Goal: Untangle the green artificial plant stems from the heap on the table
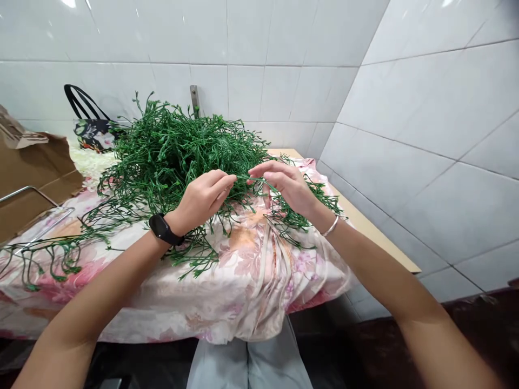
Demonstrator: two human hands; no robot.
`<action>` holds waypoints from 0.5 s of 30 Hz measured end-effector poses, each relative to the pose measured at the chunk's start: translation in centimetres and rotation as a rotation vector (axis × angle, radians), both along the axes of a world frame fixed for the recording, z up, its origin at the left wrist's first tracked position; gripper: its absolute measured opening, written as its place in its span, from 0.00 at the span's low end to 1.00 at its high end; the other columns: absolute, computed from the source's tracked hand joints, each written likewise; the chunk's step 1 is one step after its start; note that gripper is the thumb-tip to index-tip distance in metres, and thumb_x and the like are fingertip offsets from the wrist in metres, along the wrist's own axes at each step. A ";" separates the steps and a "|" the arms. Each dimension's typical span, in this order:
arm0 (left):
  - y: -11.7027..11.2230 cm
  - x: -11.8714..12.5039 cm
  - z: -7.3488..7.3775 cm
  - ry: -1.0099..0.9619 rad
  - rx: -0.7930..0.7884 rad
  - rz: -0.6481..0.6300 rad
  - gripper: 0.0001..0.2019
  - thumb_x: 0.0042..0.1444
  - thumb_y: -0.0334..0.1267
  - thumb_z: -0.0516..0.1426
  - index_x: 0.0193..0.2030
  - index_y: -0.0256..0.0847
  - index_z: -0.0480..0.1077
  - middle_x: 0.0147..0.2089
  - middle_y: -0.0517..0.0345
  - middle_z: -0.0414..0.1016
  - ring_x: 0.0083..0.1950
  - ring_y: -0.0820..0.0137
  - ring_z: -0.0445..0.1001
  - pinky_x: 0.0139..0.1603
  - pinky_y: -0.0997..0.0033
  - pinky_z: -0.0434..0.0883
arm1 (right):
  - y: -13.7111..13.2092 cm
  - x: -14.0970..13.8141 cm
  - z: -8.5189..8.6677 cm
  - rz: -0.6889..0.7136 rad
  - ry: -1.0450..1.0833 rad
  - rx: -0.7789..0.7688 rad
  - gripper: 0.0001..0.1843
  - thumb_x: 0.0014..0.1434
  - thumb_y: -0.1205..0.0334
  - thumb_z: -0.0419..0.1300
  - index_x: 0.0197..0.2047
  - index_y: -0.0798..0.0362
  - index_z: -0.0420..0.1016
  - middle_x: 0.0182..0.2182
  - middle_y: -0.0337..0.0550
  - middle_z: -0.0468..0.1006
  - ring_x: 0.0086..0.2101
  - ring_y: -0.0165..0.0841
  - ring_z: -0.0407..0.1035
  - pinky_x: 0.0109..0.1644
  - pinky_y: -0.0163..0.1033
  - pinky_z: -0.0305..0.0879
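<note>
Pink floral cloth (158,308) nearest me. Left hand (208,194) pinches one green stem (243,177) above it; right hand (286,186) alongside, can't tell if gripping. Looks like single-stem work; next move needs light touch. Stem pile (182,151) behind.

A tiled room, home or small workshop, unclear which: white tiles (284,38) meet in a corner beyond a bench (375,237) draped in floral cloth (162,313), heaped with green stems (194,148), a cardboard box (44,175) at its left edge.
</note>
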State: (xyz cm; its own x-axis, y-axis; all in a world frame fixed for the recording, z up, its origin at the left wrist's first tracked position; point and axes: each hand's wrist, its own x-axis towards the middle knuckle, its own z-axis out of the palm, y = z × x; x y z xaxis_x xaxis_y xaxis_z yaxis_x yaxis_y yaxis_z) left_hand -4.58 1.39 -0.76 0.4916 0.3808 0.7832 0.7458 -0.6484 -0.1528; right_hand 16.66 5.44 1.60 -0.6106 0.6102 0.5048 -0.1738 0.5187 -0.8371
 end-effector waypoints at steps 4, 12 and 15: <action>-0.2 0.1 -0.3 0.042 0.041 -0.084 0.12 0.58 0.30 0.49 0.48 0.35 0.64 0.40 0.49 0.71 0.39 0.69 0.68 0.39 0.71 0.68 | -0.7 0.1 0.6 -0.099 -0.089 0.029 0.14 0.57 0.55 0.54 0.40 0.54 0.74 0.35 0.42 0.75 0.24 0.20 0.64 0.20 0.26 0.59; -0.7 0.3 -0.3 0.016 0.082 -0.199 0.15 0.56 0.28 0.51 0.51 0.39 0.64 0.39 0.51 0.72 0.37 0.70 0.68 0.37 0.70 0.67 | -0.9 0.1 0.4 0.062 -0.224 -0.033 0.17 0.50 0.60 0.62 0.44 0.55 0.72 0.29 0.36 0.74 0.15 0.16 0.60 0.14 0.25 0.58; -1.1 0.6 0.1 -0.088 -0.037 -0.233 0.12 0.56 0.29 0.50 0.46 0.38 0.67 0.38 0.51 0.72 0.37 0.71 0.69 0.38 0.71 0.67 | -1.4 0.0 0.5 0.013 -0.203 -0.020 0.16 0.50 0.60 0.62 0.42 0.56 0.72 0.30 0.38 0.74 0.13 0.15 0.58 0.12 0.25 0.55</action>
